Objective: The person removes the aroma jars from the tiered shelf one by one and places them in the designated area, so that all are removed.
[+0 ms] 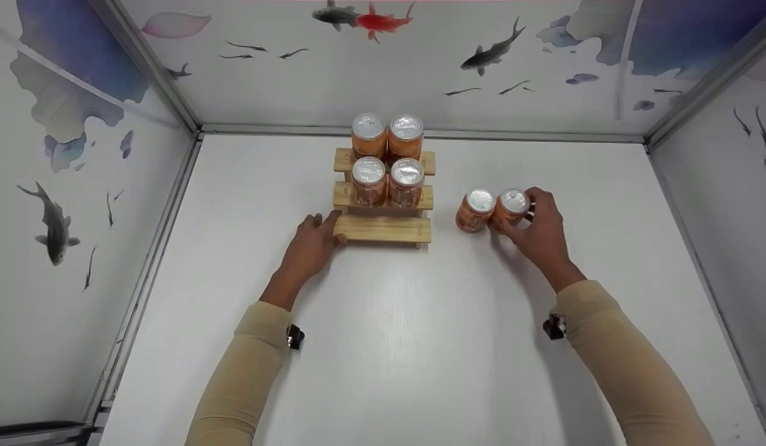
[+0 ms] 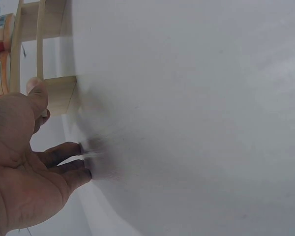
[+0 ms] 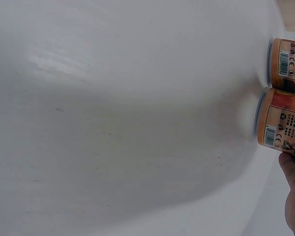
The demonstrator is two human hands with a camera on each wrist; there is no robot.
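Note:
A stepped wooden rack (image 1: 383, 229) stands near the back of the table. My left hand (image 1: 308, 248) pinches the left end of its lowest step, thumb on top and a finger beneath; the other fingertips reach down to the table in the left wrist view. To the right of the rack, my right hand (image 1: 544, 234) grips an orange can (image 1: 512, 205) with a silver lid, thumb and fingers around its right side. A second orange can (image 1: 476, 212) stands upright against it on the left. Barcodes show on both cans in the right wrist view.
Two orange cans stand on the middle step, including a left one (image 1: 369, 181), and two on the top step, including a right one (image 1: 406, 137). White panels with painted fish (image 1: 491, 52) enclose the white table (image 1: 408, 347) at the back and sides.

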